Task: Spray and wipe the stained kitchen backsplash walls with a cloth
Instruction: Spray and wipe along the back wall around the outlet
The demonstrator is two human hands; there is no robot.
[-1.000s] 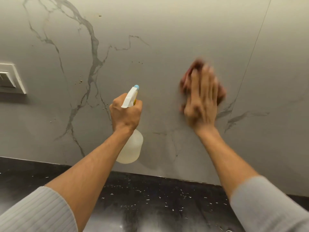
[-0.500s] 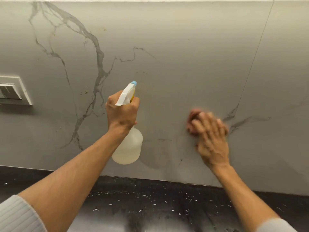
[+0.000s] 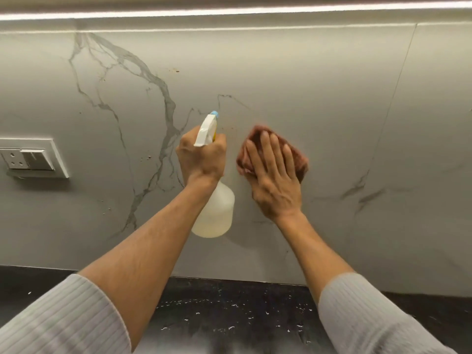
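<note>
The grey marble-veined backsplash fills the view, with small brown specks high up and more left of my hands. My left hand grips the neck of a white spray bottle whose blue-tipped nozzle points at the wall. Just to its right, my right hand lies flat with fingers spread, pressing a reddish-brown cloth against the wall. Most of the cloth is hidden under the palm.
A white switch and socket plate sits on the wall at far left. A black speckled countertop runs along the bottom. A light strip glows along the top edge. A thin panel seam runs down at the right.
My right hand swept the cloth down and then up and left, ending close beside the spray bottle. The view tilted upward, revealing the light strip. The left hand kept holding the bottle.
</note>
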